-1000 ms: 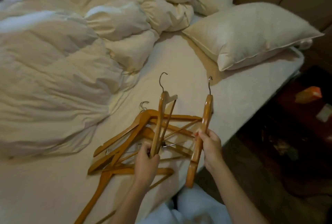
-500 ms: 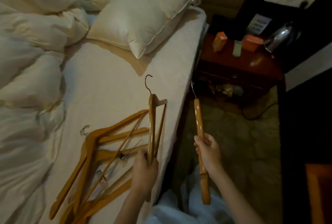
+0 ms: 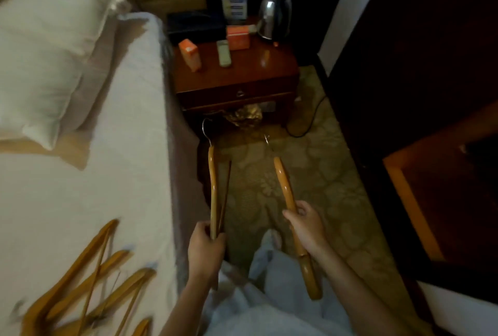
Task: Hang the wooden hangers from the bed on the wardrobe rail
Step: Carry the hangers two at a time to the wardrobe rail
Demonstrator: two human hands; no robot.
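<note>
Two orange-brown wooden hangers are held over the patterned carpet, hooks pointing away: left hand clamped on the left hanger, right hand clamped on the right hanger. Several more wooden hangers lie piled on the white bed, lower left. Dark wooden nightstand ahead.

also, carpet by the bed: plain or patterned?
Patterned: the carpet has a muted olive-beige floral motif, head view.

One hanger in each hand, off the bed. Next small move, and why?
Probably keep turning right toward the dark wardrobe: left hand and right hand each grip a hanger, both already over the carpet, and no rail is in view.
</note>
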